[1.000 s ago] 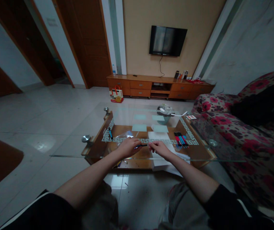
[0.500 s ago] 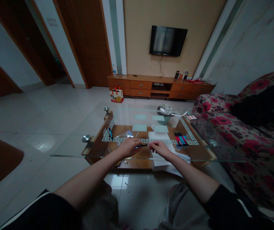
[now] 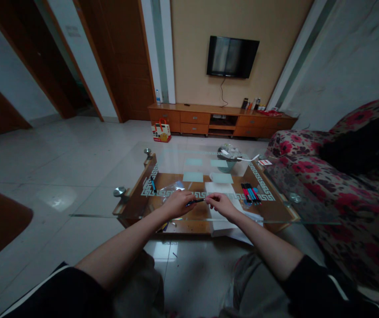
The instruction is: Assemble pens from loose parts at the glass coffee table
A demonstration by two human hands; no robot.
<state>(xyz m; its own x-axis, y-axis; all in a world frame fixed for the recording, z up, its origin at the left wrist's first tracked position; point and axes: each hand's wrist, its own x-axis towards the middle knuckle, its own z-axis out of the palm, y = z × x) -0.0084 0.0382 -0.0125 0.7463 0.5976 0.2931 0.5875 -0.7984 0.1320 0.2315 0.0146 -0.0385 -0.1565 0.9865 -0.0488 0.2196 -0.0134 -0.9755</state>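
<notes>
Above the near part of the glass coffee table (image 3: 172, 152), my left hand (image 3: 178, 203) is closed around a dark pen (image 3: 196, 201). The pen lies nearly level and points right. At its right end, my right hand (image 3: 220, 204) pinches with thumb and fingertips on the tip; whether a small part sits between them is too small to tell. To the right is a row of several pens (image 3: 250, 193) in red, blue and black. A blue and black pen (image 3: 153, 184) lies by the table's left side. Behind my left hand is a clear plastic bag (image 3: 177, 185).
White paper or a white box (image 3: 220, 225) shows beneath my right hand. A basket with a plastic liner (image 3: 228, 164) is near the table's far right. A flowered sofa (image 3: 308, 170) stands right, a low cabinet (image 3: 194, 117) with a paper bag (image 3: 161, 132) before it at the back.
Both hands stay in nearly the same place. The pen's right end has tilted up very slightly; otherwise nothing visibly differs.
</notes>
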